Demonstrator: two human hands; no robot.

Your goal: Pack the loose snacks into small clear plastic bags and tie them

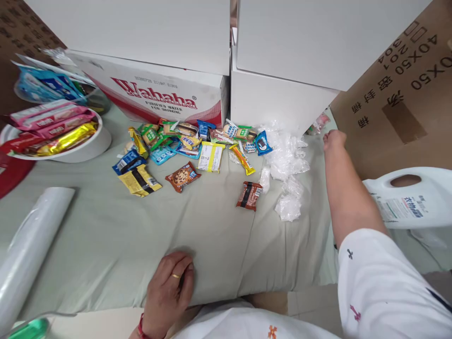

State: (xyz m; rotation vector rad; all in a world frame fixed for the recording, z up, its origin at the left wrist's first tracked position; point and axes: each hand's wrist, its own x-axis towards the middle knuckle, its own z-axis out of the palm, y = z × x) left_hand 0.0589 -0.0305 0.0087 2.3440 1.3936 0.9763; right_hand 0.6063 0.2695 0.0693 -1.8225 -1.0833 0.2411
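Note:
My left hand (171, 285), with a ring on one finger, rests near the front edge of the green cloth (208, 230), its fingers curled together and nothing visible in them. My right hand (334, 140) reaches far out at the right, fingers closed, beside a small clear packet with coloured contents (319, 124). Whether it grips anything is hidden. Crumpled clear plastic wrappers (286, 155) lie left of that hand. Wrapped snacks are heaped along the boxes, among them a yellow-banded packet (211, 157). Nearer lie a cookie packet (182, 177) and a brown packet (249, 196).
A Wahaha carton (151, 92) and white boxes (282, 99) stand behind. At left are a white bowl (81, 147) of snack bars and a plastic film roll (35, 249). A white detergent jug (416, 202) lies right, below a brown carton (399, 103).

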